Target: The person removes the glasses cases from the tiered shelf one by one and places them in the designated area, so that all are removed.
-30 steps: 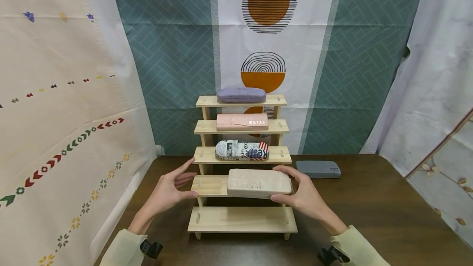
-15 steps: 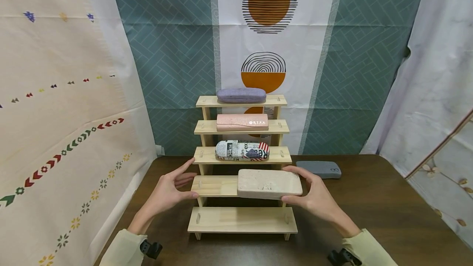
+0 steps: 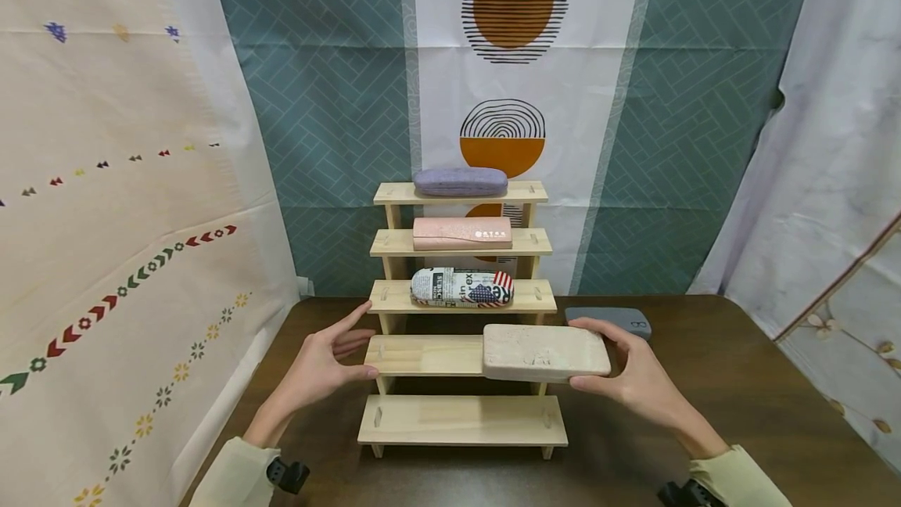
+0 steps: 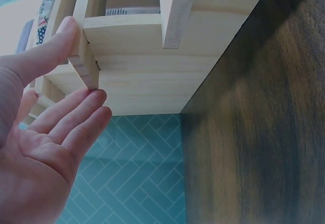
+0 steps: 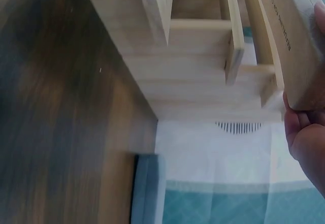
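In the head view my right hand (image 3: 647, 375) pinches the right end of a cream glasses case (image 3: 546, 353), thumb in front and fingers behind. The case overhangs the right end of the second-lowest step of a wooden stepped display stand (image 3: 461, 419). Its printed underside shows in the right wrist view, where the glasses case (image 5: 299, 56) is partly cut off by the frame. My left hand (image 3: 320, 366) holds the stand's left side. In the left wrist view the thumb and fingers of my left hand (image 4: 56, 117) are on either side of a board end of the stand (image 4: 84, 61).
Higher steps carry a patterned glasses case (image 3: 461, 288), a pink glasses case (image 3: 461, 234) and a purple glasses case (image 3: 461, 181). A grey-blue glasses case (image 3: 598, 319) lies on the dark wooden table (image 3: 704, 382), right of the stand. Patterned cloths hang behind and at both sides.
My right hand has moved the cream glasses case steadily to the right, from on the step to partly past its right end. My left hand and the stand have stayed put.
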`<control>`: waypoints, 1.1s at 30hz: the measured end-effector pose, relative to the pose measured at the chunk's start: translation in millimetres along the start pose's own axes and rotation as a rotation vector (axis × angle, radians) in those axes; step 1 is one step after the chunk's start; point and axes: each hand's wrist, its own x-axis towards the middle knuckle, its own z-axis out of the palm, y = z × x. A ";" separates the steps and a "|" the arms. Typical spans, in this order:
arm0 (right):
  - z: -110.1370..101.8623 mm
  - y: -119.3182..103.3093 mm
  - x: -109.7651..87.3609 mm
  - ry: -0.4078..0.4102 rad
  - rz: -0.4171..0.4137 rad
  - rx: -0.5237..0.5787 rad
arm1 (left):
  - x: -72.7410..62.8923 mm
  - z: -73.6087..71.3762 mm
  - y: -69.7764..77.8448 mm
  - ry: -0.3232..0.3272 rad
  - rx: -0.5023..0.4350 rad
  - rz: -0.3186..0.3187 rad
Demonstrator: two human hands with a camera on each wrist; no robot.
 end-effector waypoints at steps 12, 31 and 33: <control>-41.3 3.6 -18.1 0.038 -0.011 -0.044 | -0.2 -0.2 2.0 0.002 -0.006 -0.002; -93.3 15.8 -45.9 0.110 0.028 -0.135 | -0.7 0.4 1.5 -0.002 -0.003 0.000; -96.5 18.7 -48.2 0.111 0.031 -0.150 | -0.4 0.6 1.3 -0.005 -0.004 0.001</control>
